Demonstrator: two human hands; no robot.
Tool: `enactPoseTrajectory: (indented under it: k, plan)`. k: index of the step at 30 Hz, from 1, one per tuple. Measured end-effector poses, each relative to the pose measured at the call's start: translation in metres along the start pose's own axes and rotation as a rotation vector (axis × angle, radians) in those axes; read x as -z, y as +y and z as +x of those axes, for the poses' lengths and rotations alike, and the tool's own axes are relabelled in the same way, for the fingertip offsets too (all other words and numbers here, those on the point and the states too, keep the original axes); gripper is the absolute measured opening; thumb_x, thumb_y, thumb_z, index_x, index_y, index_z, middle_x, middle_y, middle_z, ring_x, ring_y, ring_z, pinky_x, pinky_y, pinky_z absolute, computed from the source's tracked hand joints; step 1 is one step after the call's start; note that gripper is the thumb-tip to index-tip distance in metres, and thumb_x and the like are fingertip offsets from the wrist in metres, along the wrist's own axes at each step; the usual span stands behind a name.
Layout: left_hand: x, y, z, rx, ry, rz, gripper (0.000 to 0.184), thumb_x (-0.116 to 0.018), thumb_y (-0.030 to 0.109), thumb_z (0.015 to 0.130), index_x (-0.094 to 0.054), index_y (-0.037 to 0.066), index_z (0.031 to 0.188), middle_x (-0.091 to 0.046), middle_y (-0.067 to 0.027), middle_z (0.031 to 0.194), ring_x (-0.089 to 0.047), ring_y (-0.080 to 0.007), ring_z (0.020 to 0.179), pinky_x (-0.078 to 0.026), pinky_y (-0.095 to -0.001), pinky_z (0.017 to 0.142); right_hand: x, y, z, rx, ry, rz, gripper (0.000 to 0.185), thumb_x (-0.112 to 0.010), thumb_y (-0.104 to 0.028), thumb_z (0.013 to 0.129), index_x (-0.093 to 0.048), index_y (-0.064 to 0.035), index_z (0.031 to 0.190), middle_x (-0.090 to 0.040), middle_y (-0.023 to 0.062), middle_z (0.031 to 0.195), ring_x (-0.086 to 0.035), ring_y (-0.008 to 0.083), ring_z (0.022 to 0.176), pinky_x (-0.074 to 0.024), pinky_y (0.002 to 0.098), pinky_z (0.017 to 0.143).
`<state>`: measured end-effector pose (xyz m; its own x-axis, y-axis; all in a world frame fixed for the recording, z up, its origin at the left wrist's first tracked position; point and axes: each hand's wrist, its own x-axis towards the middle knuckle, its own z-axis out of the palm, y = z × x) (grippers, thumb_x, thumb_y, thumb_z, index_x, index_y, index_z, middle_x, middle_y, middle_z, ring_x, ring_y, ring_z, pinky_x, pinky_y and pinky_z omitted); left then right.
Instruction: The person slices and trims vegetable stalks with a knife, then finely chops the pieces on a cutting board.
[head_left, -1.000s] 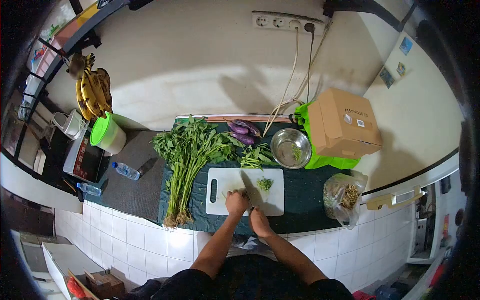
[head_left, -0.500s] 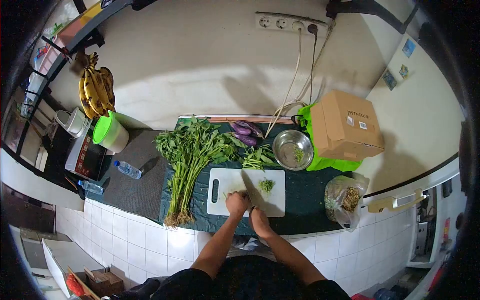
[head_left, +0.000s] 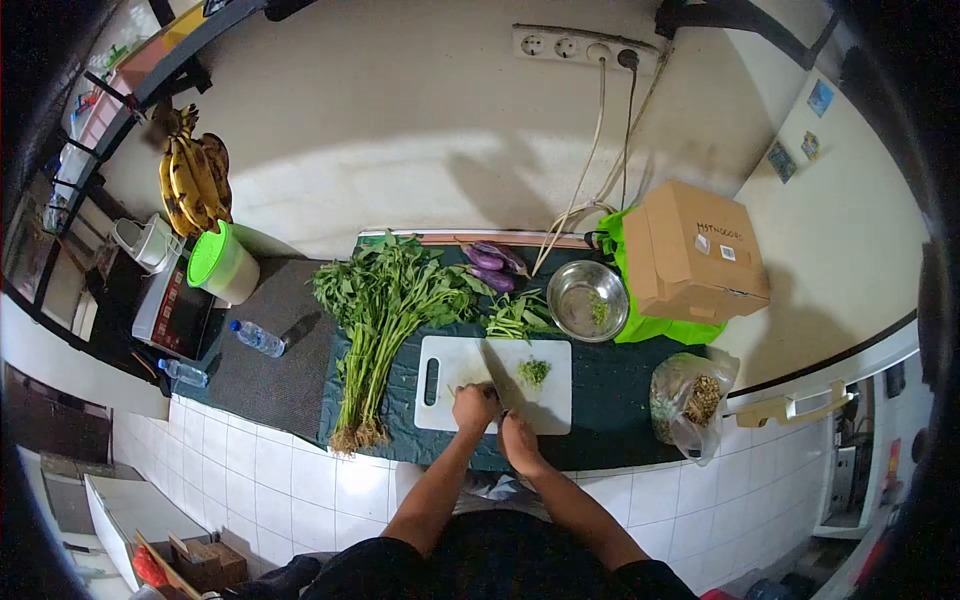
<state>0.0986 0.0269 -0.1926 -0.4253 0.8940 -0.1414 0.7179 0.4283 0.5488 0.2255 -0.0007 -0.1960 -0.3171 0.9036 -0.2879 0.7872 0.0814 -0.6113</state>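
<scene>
Knife (head_left: 494,368) lies over the middle of the white cutting board (head_left: 545,415), its blade pointing far and slightly left. It looks stiff and fairly light, best held by its handle, around which the right hand's (head_left: 518,442) grip appears closed. The left hand (head_left: 475,408) curls just left of the blade; whether its grip clamps anything, I cannot tell. Near the bench's (head_left: 620,400) front edge, room is tight; more opens rightward, toward the plastic bag (head_left: 672,400).

Your left grip (head_left: 475,407) hid whatever lay beneath; your right grip (head_left: 518,442) mostly covered the handle of the knife (head_left: 496,372).
</scene>
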Motion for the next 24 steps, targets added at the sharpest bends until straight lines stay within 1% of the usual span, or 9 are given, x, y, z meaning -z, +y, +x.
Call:
enactPoseTrajectory:
  k: [4,6,7,9,13,15,19,21,24]
  plan:
    - [0.008,0.008,-0.001,-0.046,-0.002,0.031,0.021,-0.063,0.028,0.079,-0.076,0.016,0.091,-0.072,-0.0131,0.088,-0.065,-0.0384,0.085,-0.055,-0.0474,0.077,0.010,-0.005,0.006,0.009,0.019,-0.057,0.021,-0.047,-0.008,0.091,-0.057,0.0083,0.099,-0.066,0.0300,0.089,-0.066,0.0465,0.086,-0.0540,0.0521,0.074]
    - [0.011,0.011,-0.004,0.002,-0.010,0.047,0.021,-0.061,0.029,0.081,-0.075,0.014,0.088,-0.071,-0.0130,0.090,-0.065,-0.0394,0.083,-0.055,-0.0478,0.075,0.010,-0.010,0.012,-0.056,0.008,-0.037,0.021,-0.047,-0.008,0.092,-0.057,0.0084,0.098,-0.066,0.0302,0.090,-0.066,0.0460,0.087,-0.0541,0.0522,0.074]
    - [0.010,0.012,-0.004,0.000,-0.007,0.047,0.021,-0.061,0.029,0.081,-0.075,0.014,0.088,-0.071,-0.0130,0.090,-0.065,-0.0394,0.083,-0.055,-0.0478,0.075,0.011,-0.010,0.013,-0.054,0.010,-0.037,0.021,-0.047,-0.008,0.092,-0.057,0.0084,0.098,-0.066,0.0302,0.090,-0.066,0.0460,0.087,-0.0541,0.0522,0.074]
    - [0.008,0.013,-0.009,-0.082,0.095,0.045,0.021,-0.060,0.029,0.083,-0.074,0.013,0.085,-0.069,-0.0121,0.089,-0.065,-0.0390,0.084,-0.053,-0.0481,0.073,0.015,-0.008,0.008,-0.023,-0.062,-0.048,0.022,-0.044,-0.010,0.094,-0.057,0.0075,0.098,-0.066,0.0307,0.093,-0.066,0.0460,0.088,-0.0536,0.0526,0.074]
    - [0.010,0.014,-0.014,-0.029,0.083,-0.034,0.021,-0.061,0.029,0.083,-0.073,0.012,0.084,-0.068,-0.0115,0.089,-0.065,-0.0368,0.086,-0.053,-0.0472,0.073,0.011,-0.012,0.005,-0.072,-0.071,0.002,0.024,-0.042,-0.011,0.094,-0.058,0.0069,0.098,-0.066,0.0319,0.094,-0.065,0.0472,0.089,-0.0534,0.0531,0.075]
    - [0.008,0.012,-0.014,-0.033,0.077,-0.028,0.019,-0.061,0.027,0.084,-0.074,0.013,0.087,-0.068,-0.0106,0.092,-0.065,-0.0341,0.089,-0.053,-0.0452,0.073,0.006,-0.010,0.004,-0.112,0.003,0.006,0.024,-0.042,-0.011,0.094,-0.058,0.0061,0.098,-0.065,0.0318,0.091,-0.065,0.0481,0.088,-0.0532,0.0532,0.075]
    - [0.005,0.011,-0.009,-0.042,0.091,0.018,0.018,-0.062,0.025,0.083,-0.074,0.014,0.091,-0.068,-0.0099,0.094,-0.065,-0.0339,0.089,-0.053,-0.0442,0.075,0.000,0.004,0.003,-0.093,0.011,-0.019,0.024,-0.041,-0.011,0.094,-0.058,0.0061,0.099,-0.065,0.0317,0.088,-0.064,0.0486,0.088,-0.0527,0.0541,0.075]
    - [0.004,0.010,-0.010,-0.052,0.089,0.031,0.019,-0.062,0.022,0.082,-0.074,0.016,0.096,-0.068,-0.0088,0.095,-0.065,-0.0335,0.089,-0.054,-0.0447,0.076,0.000,0.012,-0.004,-0.008,0.008,-0.002,0.024,-0.041,-0.011,0.093,-0.057,0.0061,0.098,-0.066,0.0304,0.086,-0.065,0.0480,0.086,-0.0530,0.0530,0.075]
    - [0.000,0.007,-0.009,-0.072,0.100,0.054,0.022,-0.061,0.020,0.082,-0.073,0.018,0.100,-0.068,-0.0082,0.097,-0.064,-0.0339,0.090,-0.054,-0.0453,0.077,0.009,0.018,-0.019,-0.039,-0.016,-0.081,0.023,-0.041,-0.011,0.094,-0.056,0.0061,0.099,-0.066,0.0295,0.085,-0.066,0.0467,0.084,-0.0536,0.0517,0.074]
